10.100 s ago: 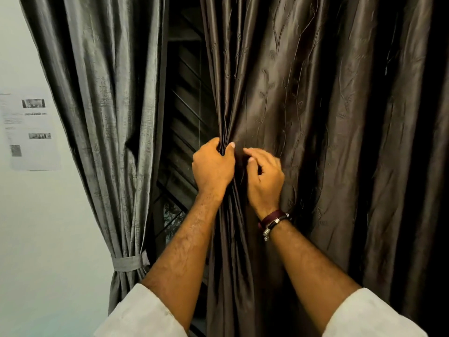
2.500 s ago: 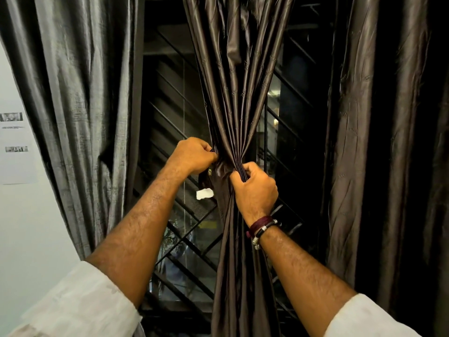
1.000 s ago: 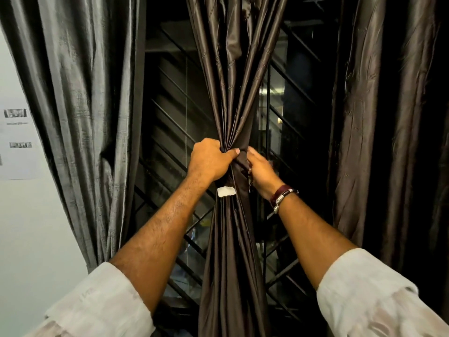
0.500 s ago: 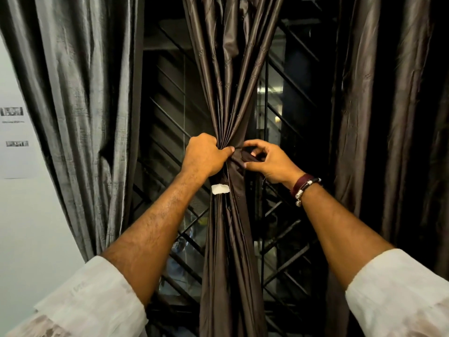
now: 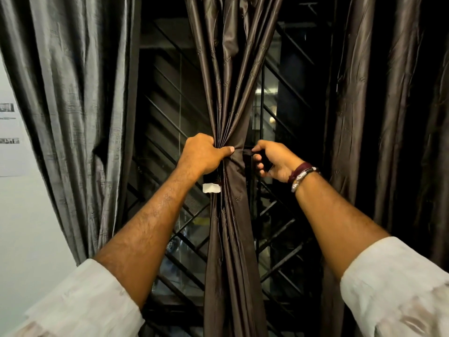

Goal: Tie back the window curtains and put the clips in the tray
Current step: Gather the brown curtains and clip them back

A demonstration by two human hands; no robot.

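The dark brown middle curtain (image 5: 230,227) is bunched into a narrow column in front of the window. My left hand (image 5: 202,154) grips the gathered folds at the pinch point, thumb across the front. My right hand (image 5: 273,158) sits just right of the bunch and pinches a dark fabric tie-back strap (image 5: 246,152) that runs around the curtain. A small white tag (image 5: 211,188) hangs below my left hand. No clips or tray are in view.
A grey curtain (image 5: 73,105) hangs at the left and another dark curtain (image 5: 388,117) at the right. Behind them is a window with a black metal grille (image 5: 184,239). A paper sheet (image 5: 9,142) is stuck on the white wall at far left.
My right hand has shifted from the front of the bunch out to its right side, drawing the strap sideways. My left hand has kept its grip on the gathered curtain.
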